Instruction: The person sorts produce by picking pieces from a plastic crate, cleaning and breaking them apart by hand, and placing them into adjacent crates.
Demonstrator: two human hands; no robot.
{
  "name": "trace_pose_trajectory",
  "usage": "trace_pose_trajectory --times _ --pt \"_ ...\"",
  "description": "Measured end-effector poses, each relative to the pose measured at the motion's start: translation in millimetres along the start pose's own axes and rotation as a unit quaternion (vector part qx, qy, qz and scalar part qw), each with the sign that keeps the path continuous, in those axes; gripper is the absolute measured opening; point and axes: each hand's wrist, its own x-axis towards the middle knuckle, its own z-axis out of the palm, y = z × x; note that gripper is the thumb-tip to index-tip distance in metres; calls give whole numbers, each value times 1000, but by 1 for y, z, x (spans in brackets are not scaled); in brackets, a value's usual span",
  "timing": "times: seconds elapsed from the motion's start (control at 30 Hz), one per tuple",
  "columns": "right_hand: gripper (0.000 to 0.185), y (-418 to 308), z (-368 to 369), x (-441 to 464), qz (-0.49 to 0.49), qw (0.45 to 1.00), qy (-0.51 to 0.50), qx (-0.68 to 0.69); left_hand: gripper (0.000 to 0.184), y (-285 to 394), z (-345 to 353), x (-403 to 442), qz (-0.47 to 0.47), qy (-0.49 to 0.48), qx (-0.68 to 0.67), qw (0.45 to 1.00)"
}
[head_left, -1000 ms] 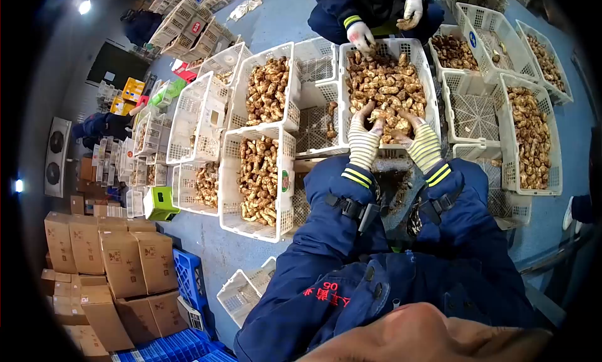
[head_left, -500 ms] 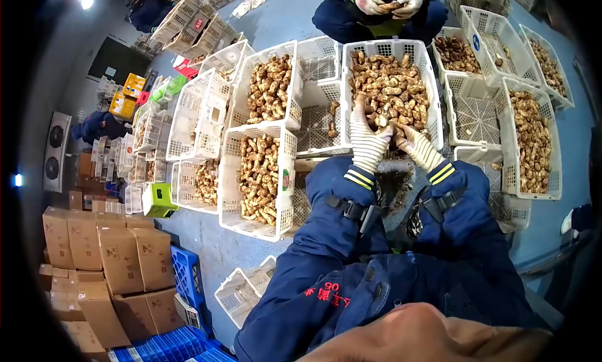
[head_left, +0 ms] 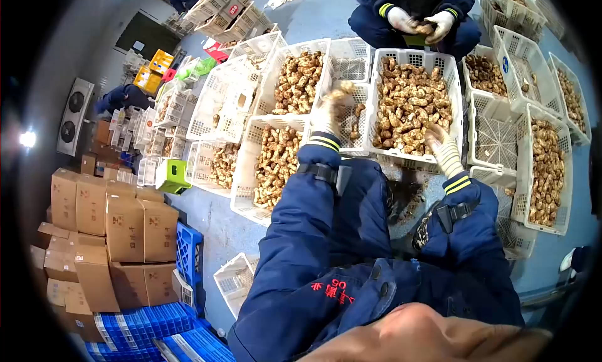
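Note:
A white plastic crate [head_left: 456, 111] full of brown-and-white mushrooms [head_left: 414, 102] stands before my knees. My right hand [head_left: 444, 150], in a striped knit glove, reaches over its near right corner. Its fingers are bent but apart, touching the mushrooms, with no hold visible. My left hand [head_left: 327, 114] is up to the left, above the edges between neighbouring crates. Motion smears its gloved fingers, so whether they hold a mushroom cannot be seen. Below it, a mostly bare crate [head_left: 347, 114] has a few mushrooms at its right side.
More mushroom-filled crates stand left [head_left: 235, 199] and right [head_left: 520, 205]. Opposite me a person in white gloves [head_left: 442, 25] holds a mushroom. Cardboard boxes [head_left: 128, 227] and blue flat-packed stacks [head_left: 147, 327] are at lower left, near a green stool [head_left: 172, 176].
My hands were together over the crate's near edge. The left has swung away to the left; the right has moved onto the mushrooms at the right side. The view has shifted.

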Motion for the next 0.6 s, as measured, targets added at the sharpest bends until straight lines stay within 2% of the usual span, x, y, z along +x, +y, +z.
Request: trace_pose_trajectory --times 0.03,0.07,0.1,0.13,0.17,0.2,0.23,0.27,0.3,0.33,0.37,0.43,0.47,0.5,0.57,0.6 --pt "49 1 -1 1 11 999 -7 -31 18 -3 -18 15 -10 164 -95 982" --pt "45 -3 2 0 21 1000 2 -5 13 -5 -20 8 -13 137 -114 984" --pt "44 -5 1 1 30 998 -8 -50 10 -7 -22 1 -16 111 -132 985" --pt "43 1 2 3 27 999 -6 -26 11 -17 -17 -4 -66 89 -183 977" --pt "43 7 2 4 25 1000 -5 -3 11 -36 -6 -16 -68 16 -164 984" --pt "42 -2 4 4 53 999 -3 -1 15 -57 0 -19 -52 -18 -77 995" --pt "41 2 5 6 40 999 0 8 19 -52 34 -43 -139 56 -164 975" --pt "42 1 3 8 59 998 -12 33 21 -68 43 -54 -164 -29 -182 969" --pt "42 -3 -1 9 79 995 -24 56 23 -79 56 -63 -174 -32 -173 969" --pt "44 -20 0 4 37 999 3 13 24 -84 68 -74 -190 -5 -169 967" --pt "45 -17 -3 10 65 997 26 24 25 -87 76 -81 -207 24 -165 964" --pt "43 -19 -15 16 70 997 44 -7 24 -84 79 -81 -176 10 -147 973" --pt "42 -15 -22 19 73 996 52 -3 50 -84 74 -76 -173 -8 -122 977" --pt "42 -11 -26 22 68 995 72 -11 31 -84 75 -76 -122 5 -121 985" --pt "40 -5 -40 30 87 992 49 -74 35 -83 73 -75 -142 38 -124 981" --pt "44 0 -42 35 103 991 59 -55 36 -83 71 -74 -136 32 -117 983"
